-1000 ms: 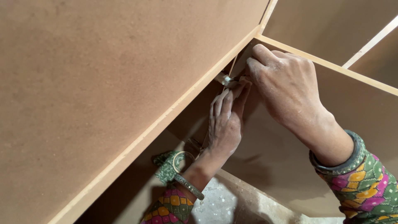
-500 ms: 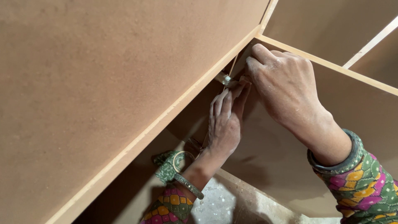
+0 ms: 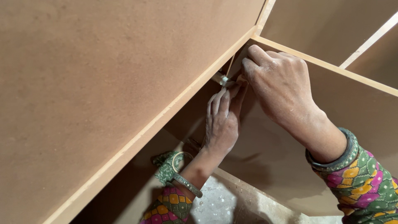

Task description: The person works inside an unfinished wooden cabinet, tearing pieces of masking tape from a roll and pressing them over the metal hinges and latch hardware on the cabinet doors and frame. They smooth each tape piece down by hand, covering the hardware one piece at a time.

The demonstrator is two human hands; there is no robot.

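Observation:
Both hands reach into the upper inside corner of a brown fibreboard cabinet. My left hand (image 3: 223, 120) comes up from below with fingers straight, its tips pressed against a small shiny metal bracket (image 3: 222, 79) under the big board (image 3: 103, 83). My right hand (image 3: 282, 87) comes from the right, fingers curled at the same corner, pinching something small beside the bracket; what it pinches is hidden. Both hands are dusty. A bangle and green cloth band sit at my left wrist (image 3: 174, 170).
A horizontal panel edge (image 3: 331, 66) runs right from the corner, and the cabinet's back panel (image 3: 273, 166) lies behind the hands. A lower rail (image 3: 257, 191) crosses below. A speckled grey floor (image 3: 215, 203) shows at the bottom. A pale strip (image 3: 369, 41) crosses the upper right.

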